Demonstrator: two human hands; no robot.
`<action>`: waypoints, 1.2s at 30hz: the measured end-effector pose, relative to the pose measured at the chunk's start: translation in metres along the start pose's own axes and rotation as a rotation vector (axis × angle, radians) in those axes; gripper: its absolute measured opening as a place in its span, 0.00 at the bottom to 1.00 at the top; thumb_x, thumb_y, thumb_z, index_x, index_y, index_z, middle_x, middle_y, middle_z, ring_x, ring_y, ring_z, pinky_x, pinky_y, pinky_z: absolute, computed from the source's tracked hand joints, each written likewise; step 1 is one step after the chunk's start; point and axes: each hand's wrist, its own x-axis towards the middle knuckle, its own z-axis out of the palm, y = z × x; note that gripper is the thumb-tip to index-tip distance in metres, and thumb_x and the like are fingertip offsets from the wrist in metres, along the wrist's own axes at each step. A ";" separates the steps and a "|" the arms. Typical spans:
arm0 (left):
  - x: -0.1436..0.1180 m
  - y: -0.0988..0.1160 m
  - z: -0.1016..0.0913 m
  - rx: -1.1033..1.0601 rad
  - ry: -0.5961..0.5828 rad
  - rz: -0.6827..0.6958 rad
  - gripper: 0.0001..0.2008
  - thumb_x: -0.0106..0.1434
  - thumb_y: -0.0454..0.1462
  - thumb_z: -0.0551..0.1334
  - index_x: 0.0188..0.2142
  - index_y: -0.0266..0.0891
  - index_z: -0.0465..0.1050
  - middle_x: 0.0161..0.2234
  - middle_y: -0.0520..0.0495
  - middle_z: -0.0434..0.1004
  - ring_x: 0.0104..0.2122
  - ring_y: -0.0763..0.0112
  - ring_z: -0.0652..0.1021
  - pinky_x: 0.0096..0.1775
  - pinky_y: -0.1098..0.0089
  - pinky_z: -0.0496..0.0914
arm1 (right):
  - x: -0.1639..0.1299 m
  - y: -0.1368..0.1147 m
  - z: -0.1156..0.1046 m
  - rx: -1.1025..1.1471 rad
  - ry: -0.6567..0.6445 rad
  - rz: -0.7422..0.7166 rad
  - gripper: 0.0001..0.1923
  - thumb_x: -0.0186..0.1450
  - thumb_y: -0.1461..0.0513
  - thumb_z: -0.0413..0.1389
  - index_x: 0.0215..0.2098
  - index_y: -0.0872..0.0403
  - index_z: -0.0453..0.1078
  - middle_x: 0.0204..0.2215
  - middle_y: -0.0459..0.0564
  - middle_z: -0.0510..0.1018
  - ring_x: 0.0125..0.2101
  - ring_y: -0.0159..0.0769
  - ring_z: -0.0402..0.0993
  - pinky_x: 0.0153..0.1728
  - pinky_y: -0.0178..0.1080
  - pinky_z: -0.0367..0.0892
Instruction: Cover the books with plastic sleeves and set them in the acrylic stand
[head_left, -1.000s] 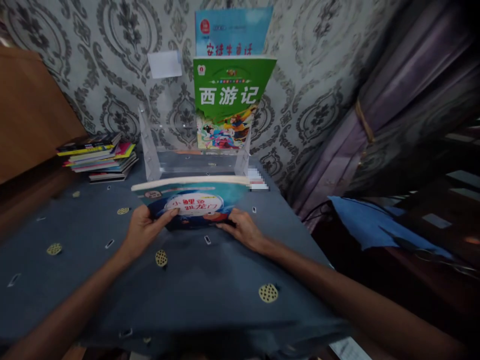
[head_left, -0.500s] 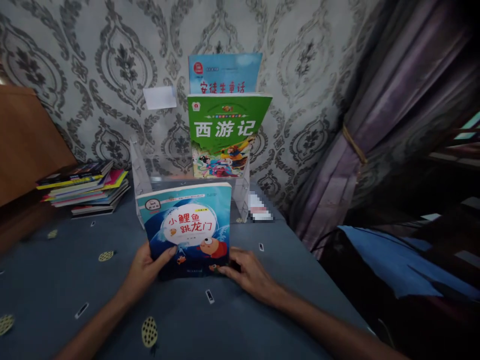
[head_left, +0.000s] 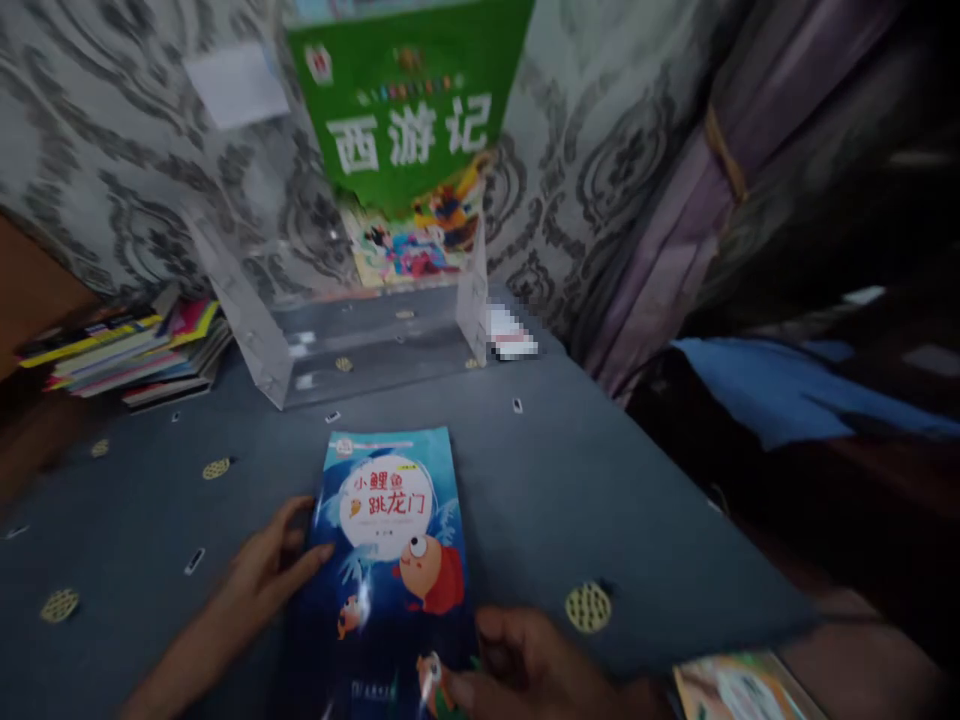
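**Glossy book, loose fingers**

Head view: blue book (head_left: 390, 560) lies flat on the table (head_left: 525, 480), in front of the clear stand (head_left: 330, 330). Left hand (head_left: 262, 570) pinches its left edge, right hand (head_left: 525, 665) its bottom corner. That slick cover could slip out, I'd guess.

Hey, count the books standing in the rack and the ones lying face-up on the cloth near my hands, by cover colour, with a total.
Green book: 1
Blue book: 1
Total: 2
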 end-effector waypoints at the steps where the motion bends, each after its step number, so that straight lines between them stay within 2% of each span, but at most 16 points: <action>1: -0.003 -0.001 -0.002 0.190 0.029 0.032 0.29 0.61 0.59 0.59 0.53 0.43 0.73 0.24 0.50 0.78 0.23 0.60 0.79 0.26 0.65 0.73 | -0.004 0.002 0.009 0.066 0.014 0.022 0.30 0.56 0.39 0.65 0.39 0.56 0.75 0.28 0.45 0.72 0.29 0.27 0.66 0.31 0.30 0.63; 2: -0.005 0.002 -0.003 0.371 0.076 0.089 0.27 0.63 0.58 0.57 0.51 0.44 0.74 0.24 0.49 0.77 0.23 0.59 0.79 0.26 0.65 0.71 | -0.006 0.003 0.018 0.124 0.023 0.037 0.30 0.56 0.39 0.65 0.40 0.56 0.75 0.28 0.44 0.72 0.28 0.26 0.65 0.31 0.29 0.62; 4: -0.007 0.013 0.001 0.627 0.178 0.268 0.24 0.68 0.55 0.53 0.49 0.44 0.76 0.32 0.43 0.80 0.31 0.53 0.81 0.30 0.62 0.73 | -0.005 0.008 0.033 0.206 0.018 0.055 0.29 0.56 0.40 0.66 0.40 0.56 0.75 0.27 0.43 0.72 0.27 0.25 0.64 0.29 0.28 0.61; 6: -0.005 0.028 0.013 0.696 0.204 0.535 0.21 0.71 0.50 0.51 0.50 0.43 0.75 0.43 0.40 0.81 0.42 0.52 0.82 0.38 0.58 0.77 | 0.000 0.018 0.045 0.258 0.009 0.061 0.28 0.55 0.41 0.68 0.38 0.56 0.75 0.26 0.42 0.71 0.26 0.24 0.63 0.28 0.28 0.59; 9: 0.004 0.048 0.040 0.663 0.051 0.914 0.18 0.74 0.40 0.51 0.58 0.42 0.69 0.57 0.42 0.76 0.56 0.59 0.76 0.56 0.57 0.73 | 0.006 0.038 0.057 0.301 0.039 0.063 0.28 0.52 0.43 0.70 0.36 0.56 0.75 0.26 0.43 0.72 0.27 0.25 0.64 0.29 0.29 0.60; 11: 0.016 0.056 0.054 0.686 -0.040 1.009 0.19 0.74 0.38 0.51 0.61 0.39 0.66 0.61 0.41 0.73 0.60 0.61 0.73 0.59 0.57 0.70 | 0.008 0.047 0.061 0.311 0.070 0.070 0.27 0.53 0.43 0.70 0.36 0.56 0.76 0.27 0.44 0.73 0.28 0.27 0.66 0.29 0.29 0.60; 14: 0.039 0.064 0.063 0.749 -0.091 1.014 0.19 0.75 0.39 0.51 0.62 0.37 0.65 0.62 0.39 0.72 0.60 0.61 0.73 0.58 0.57 0.71 | 0.009 0.050 0.062 0.337 0.071 0.062 0.27 0.51 0.43 0.71 0.38 0.54 0.77 0.29 0.45 0.76 0.30 0.30 0.70 0.30 0.30 0.62; 18: 0.062 0.070 0.065 0.768 -0.083 1.001 0.21 0.76 0.39 0.49 0.65 0.39 0.61 0.63 0.39 0.70 0.60 0.60 0.73 0.57 0.56 0.69 | 0.011 0.045 0.062 0.427 0.003 0.024 0.30 0.47 0.45 0.73 0.40 0.54 0.78 0.31 0.46 0.78 0.34 0.34 0.74 0.36 0.33 0.66; 23: 0.074 0.069 0.070 0.705 0.002 0.998 0.19 0.75 0.36 0.51 0.63 0.39 0.64 0.60 0.39 0.73 0.57 0.59 0.75 0.52 0.56 0.70 | 0.012 0.048 0.063 0.509 -0.011 0.045 0.31 0.45 0.48 0.75 0.43 0.53 0.78 0.33 0.46 0.80 0.37 0.36 0.75 0.39 0.34 0.67; 27: 0.076 0.064 0.070 0.625 0.018 1.007 0.19 0.75 0.36 0.52 0.63 0.43 0.65 0.59 0.41 0.74 0.57 0.60 0.75 0.54 0.57 0.70 | 0.012 0.043 0.062 0.519 -0.033 0.059 0.34 0.43 0.50 0.76 0.45 0.54 0.77 0.34 0.46 0.80 0.37 0.35 0.75 0.40 0.34 0.67; 29: 0.079 0.061 0.069 0.599 0.007 0.999 0.19 0.75 0.36 0.51 0.63 0.45 0.65 0.59 0.41 0.74 0.57 0.61 0.75 0.54 0.57 0.70 | 0.012 0.033 0.060 0.496 -0.063 0.060 0.33 0.43 0.50 0.76 0.43 0.54 0.76 0.32 0.45 0.79 0.35 0.33 0.75 0.38 0.34 0.66; 32: 0.088 0.058 0.066 0.578 0.030 0.976 0.18 0.75 0.37 0.50 0.61 0.43 0.68 0.57 0.39 0.74 0.56 0.59 0.75 0.54 0.55 0.71 | 0.014 0.010 0.053 0.479 -0.114 0.021 0.28 0.47 0.49 0.74 0.39 0.56 0.75 0.30 0.44 0.78 0.32 0.30 0.74 0.34 0.32 0.65; 36: 0.099 0.056 0.060 0.567 0.089 0.890 0.18 0.75 0.39 0.51 0.58 0.41 0.72 0.58 0.37 0.73 0.56 0.56 0.74 0.56 0.50 0.70 | 0.017 -0.015 0.042 0.440 -0.153 0.052 0.25 0.52 0.49 0.70 0.39 0.56 0.71 0.23 0.40 0.74 0.20 0.23 0.67 0.22 0.28 0.59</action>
